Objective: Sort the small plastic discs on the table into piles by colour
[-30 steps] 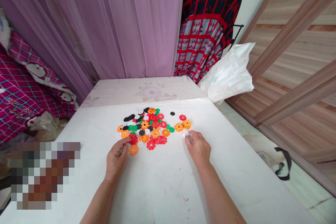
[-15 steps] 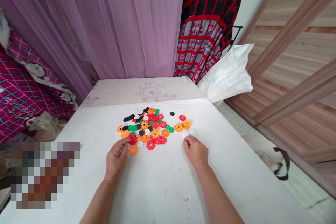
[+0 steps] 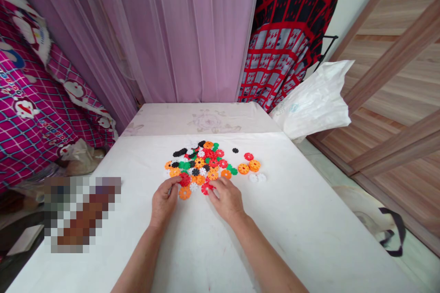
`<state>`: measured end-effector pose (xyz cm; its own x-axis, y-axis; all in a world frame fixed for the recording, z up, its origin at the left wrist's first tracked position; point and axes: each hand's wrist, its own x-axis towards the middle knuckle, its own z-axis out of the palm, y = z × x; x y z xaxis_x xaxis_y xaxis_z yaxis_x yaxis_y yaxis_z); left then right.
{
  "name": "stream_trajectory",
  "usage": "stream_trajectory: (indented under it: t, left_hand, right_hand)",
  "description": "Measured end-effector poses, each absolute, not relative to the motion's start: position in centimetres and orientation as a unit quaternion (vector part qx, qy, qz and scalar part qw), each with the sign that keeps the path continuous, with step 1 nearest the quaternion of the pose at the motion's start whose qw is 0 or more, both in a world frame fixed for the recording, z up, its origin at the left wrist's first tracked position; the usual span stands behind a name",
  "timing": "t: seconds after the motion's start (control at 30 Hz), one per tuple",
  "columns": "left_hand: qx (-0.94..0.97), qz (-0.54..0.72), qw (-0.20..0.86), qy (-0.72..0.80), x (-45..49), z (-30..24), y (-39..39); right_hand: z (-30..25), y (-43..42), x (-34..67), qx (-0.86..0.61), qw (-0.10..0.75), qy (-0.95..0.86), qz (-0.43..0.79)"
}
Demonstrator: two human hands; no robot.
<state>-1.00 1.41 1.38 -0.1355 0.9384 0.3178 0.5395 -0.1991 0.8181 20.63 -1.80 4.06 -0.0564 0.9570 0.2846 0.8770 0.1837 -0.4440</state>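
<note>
A pile of little flower-shaped discs (image 3: 202,165) lies flat on the white counter (image 3: 302,201), all mixed up in red, orange, green, black and white. At the near edge of the pile one red disc (image 3: 184,179) touches the tips of the left hand (image 3: 165,201); an orange disc (image 3: 184,192) lies just below it; another red disc (image 3: 206,188) sits at the tips of the right hand (image 3: 227,199). Off to the right, a bit apart from the pile, lie two orange discs (image 3: 244,168), a red one (image 3: 248,156), a small black one (image 3: 235,150) and two white ones (image 3: 253,177) side by side.

Discs (image 3: 202,165) red, orange, green, black, white; table (image 3: 326,219) white (faint floral print); curtain (image 3: 172,32) lilac; blanket (image 3: 292,46) red-black check.
</note>
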Motion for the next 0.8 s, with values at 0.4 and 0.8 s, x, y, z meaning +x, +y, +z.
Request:
stream_trajectory:
  t: [0.4,0.8]
  left_hand:
    - [0.627,0.461,0.220,0.589,-1.0,1.4,1.4]
    - [0.632,0.456,0.210,0.591,-1.1,1.3,1.5]
  right_hand:
    - [4.7,0.2,15.6,-0.634,0.162,-0.755,0.054]
    - [3.7,-0.3,20.7,-0.662,0.236,-0.711,-0.020]
